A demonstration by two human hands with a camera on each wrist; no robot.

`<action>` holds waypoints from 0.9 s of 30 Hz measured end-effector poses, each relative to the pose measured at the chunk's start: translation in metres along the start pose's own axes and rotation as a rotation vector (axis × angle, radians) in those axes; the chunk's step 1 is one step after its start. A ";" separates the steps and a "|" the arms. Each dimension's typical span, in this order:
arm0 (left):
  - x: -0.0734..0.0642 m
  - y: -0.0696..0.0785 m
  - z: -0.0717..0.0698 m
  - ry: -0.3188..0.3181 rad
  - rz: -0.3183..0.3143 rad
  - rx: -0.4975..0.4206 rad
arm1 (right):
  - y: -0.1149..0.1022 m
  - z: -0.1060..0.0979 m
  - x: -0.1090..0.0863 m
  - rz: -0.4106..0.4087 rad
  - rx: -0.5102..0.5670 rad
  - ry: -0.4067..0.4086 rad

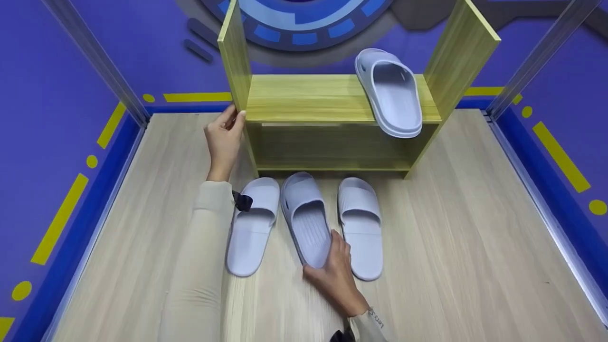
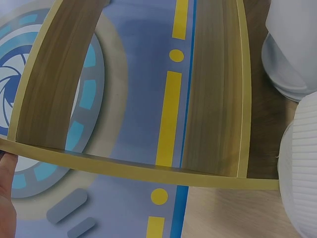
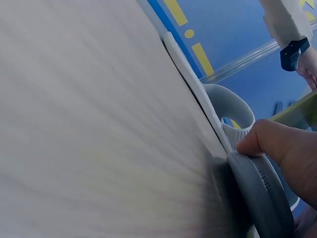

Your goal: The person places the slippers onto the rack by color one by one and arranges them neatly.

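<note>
My left hand point(image 1: 223, 142) pinches the left side panel of a yellowish wooden shoe rack point(image 1: 304, 97), thumb at its front edge. In the left wrist view only a bit of that hand point(image 2: 6, 198) shows at the left edge. With my right hand point(image 1: 338, 275) I grip the heel of a light grey-blue clog point(image 1: 308, 218), its toe pointing at the rack. A shadow lies beneath the heel point(image 3: 260, 193) in the right wrist view, where it looks slightly off the floor. A matching clog point(image 1: 396, 95) leans over the front edge of the rack's upper shelf, at the right.
On either side of the held clog lie a left slide slipper point(image 1: 247, 247) and a right slide slipper point(image 1: 365, 247), on the wood-patterned floor point(image 1: 475, 237). Blue-purple walls with yellow marks point(image 1: 560, 154) enclose the space. The rack's lower shelf point(image 1: 332, 168) is close to the slippers' toes.
</note>
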State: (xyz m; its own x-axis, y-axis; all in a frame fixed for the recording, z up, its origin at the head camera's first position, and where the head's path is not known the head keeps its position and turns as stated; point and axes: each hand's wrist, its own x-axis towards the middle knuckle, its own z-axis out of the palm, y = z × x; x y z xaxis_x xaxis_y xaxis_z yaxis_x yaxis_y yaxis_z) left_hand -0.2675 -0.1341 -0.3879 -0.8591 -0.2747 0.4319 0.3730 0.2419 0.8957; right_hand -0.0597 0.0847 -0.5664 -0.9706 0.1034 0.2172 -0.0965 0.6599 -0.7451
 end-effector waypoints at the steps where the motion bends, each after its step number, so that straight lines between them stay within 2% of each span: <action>1: -0.002 0.004 -0.001 -0.001 -0.002 0.008 | 0.000 -0.001 0.000 0.001 0.010 -0.004; 3: -0.004 0.010 -0.002 0.002 -0.002 0.020 | -0.001 -0.003 0.000 0.006 0.040 -0.015; 10: -0.004 0.010 -0.003 0.008 0.012 0.029 | -0.001 -0.012 0.003 0.006 0.124 -0.056; 20: -0.004 0.013 -0.002 0.000 0.004 0.032 | 0.001 -0.028 0.005 -0.070 0.127 -0.048; 24: -0.003 0.011 -0.001 -0.009 -0.012 0.037 | -0.003 -0.040 0.008 -0.085 0.134 -0.082; 27: 0.000 0.002 -0.001 -0.008 -0.020 0.034 | -0.007 -0.052 0.011 -0.108 0.127 -0.119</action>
State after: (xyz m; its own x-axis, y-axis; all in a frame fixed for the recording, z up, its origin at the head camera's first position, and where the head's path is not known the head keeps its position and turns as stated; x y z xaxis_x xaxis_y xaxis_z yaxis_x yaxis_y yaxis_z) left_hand -0.2662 -0.1344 -0.3860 -0.8693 -0.2721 0.4127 0.3435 0.2680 0.9001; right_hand -0.0582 0.1204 -0.5260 -0.9716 -0.0560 0.2297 -0.2208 0.5627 -0.7967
